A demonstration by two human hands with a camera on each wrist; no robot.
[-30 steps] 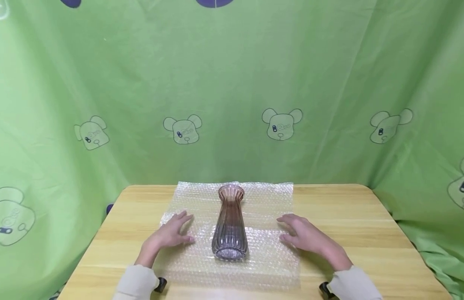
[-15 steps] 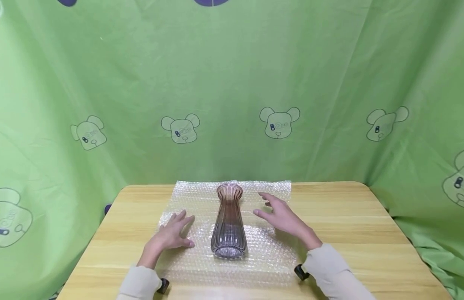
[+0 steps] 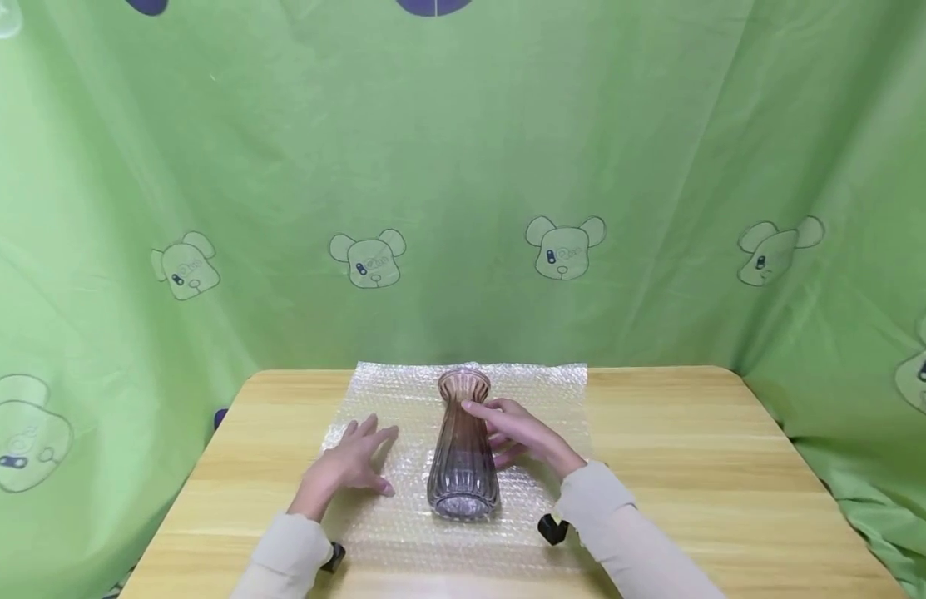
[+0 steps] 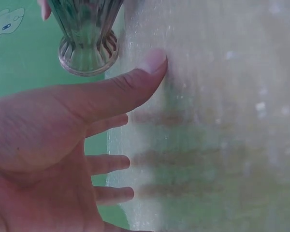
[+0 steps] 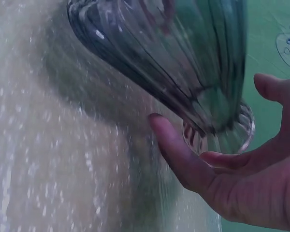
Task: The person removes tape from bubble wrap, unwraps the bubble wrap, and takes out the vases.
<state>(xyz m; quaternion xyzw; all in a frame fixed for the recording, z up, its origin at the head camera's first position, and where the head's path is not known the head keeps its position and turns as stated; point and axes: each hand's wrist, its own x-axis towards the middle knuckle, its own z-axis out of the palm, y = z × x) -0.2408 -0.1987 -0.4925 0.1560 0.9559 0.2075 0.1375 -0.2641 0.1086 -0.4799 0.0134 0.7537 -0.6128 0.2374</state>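
Observation:
A ribbed glass vase (image 3: 463, 453), pinkish at its flared mouth and grey toward its base, lies on its side on a sheet of bubble wrap (image 3: 388, 532). Its base faces the near side. My right hand (image 3: 526, 434) is at the vase's right, its thumb over the neck in the head view. In the right wrist view the thumb (image 5: 270, 88) stands apart from the glass, while the other fingers reach in below the neck. Left of the vase, my left hand (image 3: 346, 466) is spread low over the bubble wrap, holding nothing.
The wooden table (image 3: 702, 466) extends on both sides of the bubble wrap. Behind it and at the sides hangs a green curtain (image 3: 463, 166) printed with bear heads. Each wrist carries a small black device (image 3: 552, 529) near the cuff.
My right hand has moved left from the right edge of the bubble wrap to the vase's neck. My left hand has barely moved, and the vase lies where it was.

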